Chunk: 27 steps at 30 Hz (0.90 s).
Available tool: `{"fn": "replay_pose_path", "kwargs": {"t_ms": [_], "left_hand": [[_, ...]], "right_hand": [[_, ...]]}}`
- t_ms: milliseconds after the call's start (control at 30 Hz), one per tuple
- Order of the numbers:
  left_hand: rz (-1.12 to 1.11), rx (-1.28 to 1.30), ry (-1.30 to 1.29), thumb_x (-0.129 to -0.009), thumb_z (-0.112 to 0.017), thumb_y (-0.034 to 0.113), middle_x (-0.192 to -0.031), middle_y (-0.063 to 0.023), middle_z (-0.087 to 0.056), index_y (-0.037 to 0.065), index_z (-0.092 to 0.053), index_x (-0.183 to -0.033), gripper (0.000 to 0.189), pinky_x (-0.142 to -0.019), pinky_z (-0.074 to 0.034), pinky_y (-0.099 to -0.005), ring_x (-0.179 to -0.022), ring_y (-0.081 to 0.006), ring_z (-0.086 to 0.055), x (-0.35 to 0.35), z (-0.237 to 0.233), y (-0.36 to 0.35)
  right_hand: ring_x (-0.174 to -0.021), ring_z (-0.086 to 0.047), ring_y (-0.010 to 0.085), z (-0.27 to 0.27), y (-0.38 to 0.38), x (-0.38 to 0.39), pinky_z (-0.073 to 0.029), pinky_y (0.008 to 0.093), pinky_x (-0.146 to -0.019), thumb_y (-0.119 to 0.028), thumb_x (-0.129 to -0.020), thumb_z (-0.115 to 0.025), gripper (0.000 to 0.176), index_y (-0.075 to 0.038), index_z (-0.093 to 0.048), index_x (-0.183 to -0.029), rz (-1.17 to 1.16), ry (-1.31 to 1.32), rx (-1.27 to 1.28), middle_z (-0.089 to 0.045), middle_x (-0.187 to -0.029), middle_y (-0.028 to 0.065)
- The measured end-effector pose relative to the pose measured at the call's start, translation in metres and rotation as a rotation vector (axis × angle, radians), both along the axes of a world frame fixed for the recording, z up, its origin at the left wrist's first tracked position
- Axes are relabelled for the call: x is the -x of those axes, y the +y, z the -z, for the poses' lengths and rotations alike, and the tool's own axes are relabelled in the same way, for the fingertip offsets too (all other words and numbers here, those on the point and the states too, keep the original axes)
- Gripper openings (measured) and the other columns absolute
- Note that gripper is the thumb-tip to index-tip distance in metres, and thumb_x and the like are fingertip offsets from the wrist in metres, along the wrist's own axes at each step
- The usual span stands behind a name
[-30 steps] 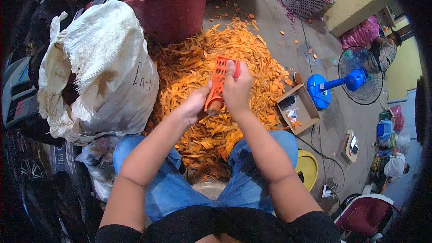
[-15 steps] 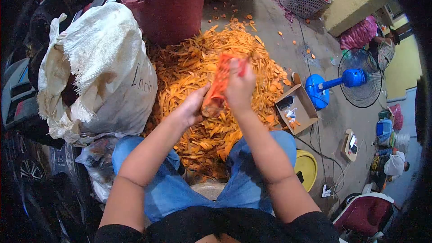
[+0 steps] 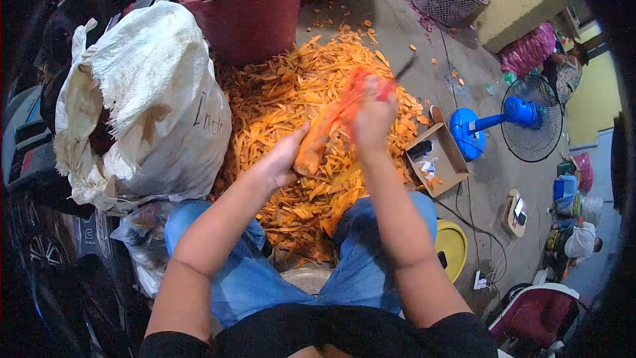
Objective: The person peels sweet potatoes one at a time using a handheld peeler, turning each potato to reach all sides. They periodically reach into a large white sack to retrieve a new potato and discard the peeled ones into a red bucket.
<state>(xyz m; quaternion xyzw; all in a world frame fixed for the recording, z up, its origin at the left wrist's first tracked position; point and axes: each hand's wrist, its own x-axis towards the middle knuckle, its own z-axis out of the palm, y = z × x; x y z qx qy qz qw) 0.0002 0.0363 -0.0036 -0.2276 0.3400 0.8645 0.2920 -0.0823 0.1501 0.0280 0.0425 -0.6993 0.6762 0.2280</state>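
Observation:
In the head view, my left hand [image 3: 285,158] is closed around the thick lower end of a carrot [image 3: 309,157], which slants up and to the right. My right hand [image 3: 376,122] grips a red peeler [image 3: 356,96] at the carrot's upper part. The peeler is smeared by motion, and a thin dark end of it sticks out past my fingers. Below both hands lies a large heap of orange carrot peelings [image 3: 265,139], spread between my knees and beyond. Part of the carrot is hidden behind the peeler.
A white sack [image 3: 159,93] stands at left, with a big red tub [image 3: 245,13] behind the heap. To the right are a cardboard box [image 3: 450,162], a blue fan [image 3: 487,121], cables and a yellow lid [image 3: 454,252]. A person [image 3: 576,242] is at far right.
My right hand and the peeler have moved right and slightly down, baring more of the carrot. My left hand has stayed almost where it was.

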Motion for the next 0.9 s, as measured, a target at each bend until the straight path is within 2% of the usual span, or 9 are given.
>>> {"fn": "replay_pose_path", "kwargs": {"t_ms": [133,367,433,467,533,600,700,833,900], "left_hand": [[-0.05,0.073,0.059,-0.084,-0.03,0.037,-0.081,-0.0073,-0.055,0.007,-0.046,-0.096,0.036,-0.053,-0.047,-0.0323,-0.065,-0.0185,-0.054,-0.003,-0.007,0.002],[0.208,0.162,0.019,-0.083,-0.034,0.038,-0.077,-0.0048,-0.055,0.007,-0.048,-0.095,0.036,-0.054,-0.047,-0.029,-0.06,-0.0142,-0.054,-0.02,-0.047,0.021],[0.182,0.098,-0.036,-0.082,-0.034,0.039,-0.078,-0.0055,-0.054,0.007,-0.047,-0.097,0.037,-0.053,-0.046,-0.0294,-0.062,-0.0152,-0.054,-0.012,-0.024,0.013],[0.114,0.023,-0.031,-0.082,-0.034,0.04,-0.079,-0.006,-0.054,0.008,-0.047,-0.097,0.037,-0.052,-0.046,-0.0299,-0.063,-0.016,-0.054,-0.008,-0.009,0.008],[0.033,-0.066,0.02,-0.082,-0.032,0.04,-0.08,-0.0062,-0.054,0.009,-0.046,-0.098,0.037,-0.05,-0.046,-0.0305,-0.066,-0.0178,-0.054,-0.004,-0.01,0.005],[-0.003,-0.048,0.032,-0.083,-0.031,0.04,-0.08,-0.0061,-0.053,0.009,-0.045,-0.099,0.037,-0.05,-0.046,-0.0304,-0.067,-0.0179,-0.054,-0.003,-0.005,0.004],[-0.078,-0.012,0.087,-0.084,-0.028,0.038,-0.082,-0.0062,-0.054,0.009,-0.043,-0.101,0.037,-0.051,-0.046,-0.0308,-0.07,-0.0185,-0.054,-0.003,-0.003,0.004],[0.062,0.04,0.087,-0.084,-0.028,0.038,-0.08,-0.0083,-0.054,0.007,-0.044,-0.099,0.038,-0.05,-0.046,-0.0314,-0.067,-0.0189,-0.055,-0.006,-0.009,0.004],[0.104,0.173,0.022,-0.084,-0.027,0.038,-0.078,-0.0089,-0.054,0.006,-0.043,-0.098,0.039,-0.049,-0.046,-0.0312,-0.065,-0.019,-0.055,-0.011,-0.027,0.011]], "right_hand": [[-0.052,-0.044,0.0162,0.006,-0.012,-0.023,-0.037,0.0276,-0.05,-0.017,-0.081,-0.044,0.021,0.0,-0.048,-0.068,-0.142,-0.198,-0.268,-0.049,-0.058,0.0053],[-0.052,-0.04,0.0092,0.05,0.061,0.063,-0.034,0.0261,-0.048,-0.024,-0.082,-0.044,0.027,-0.001,-0.046,-0.066,0.42,-0.179,-0.224,-0.048,-0.059,0.001],[-0.049,-0.045,0.0126,0.009,0.049,0.043,-0.038,0.028,-0.049,-0.017,-0.081,-0.044,0.021,-0.001,-0.05,-0.07,0.331,-0.476,0.009,-0.048,-0.059,0.0021],[-0.048,-0.043,0.0103,0.005,0.034,0.032,-0.036,0.0267,-0.045,-0.017,-0.082,-0.043,0.021,-0.001,-0.049,-0.069,0.124,-0.288,0.3,-0.045,-0.059,-0.0003],[-0.047,-0.041,0.0111,-0.007,0.009,0.007,-0.034,0.0273,-0.043,-0.017,-0.082,-0.045,0.02,-0.001,-0.048,-0.068,-0.083,-0.245,0.344,-0.045,-0.059,-0.0007],[-0.045,-0.04,0.0134,0.001,-0.008,-0.015,-0.032,0.0295,-0.041,-0.015,-0.08,-0.047,0.02,-0.001,-0.045,-0.066,-0.025,-0.22,-0.132,-0.045,-0.055,0.0022],[-0.043,-0.04,0.0163,0.006,-0.015,-0.031,-0.033,0.031,-0.042,-0.014,-0.078,-0.049,0.019,-0.001,-0.044,-0.066,-0.127,-0.122,-0.328,-0.045,-0.051,0.0072],[-0.045,-0.042,0.0166,0.007,-0.005,-0.002,-0.034,0.0307,-0.044,-0.016,-0.079,-0.047,0.02,-0.001,-0.045,-0.066,0.089,-0.094,-0.308,-0.047,-0.052,0.0082],[-0.05,-0.038,0.0102,0.004,0.012,0.024,-0.032,0.0267,-0.045,-0.023,-0.081,-0.046,0.028,-0.001,-0.045,-0.064,0.17,-0.27,0.135,-0.046,-0.056,0.0016]]}}
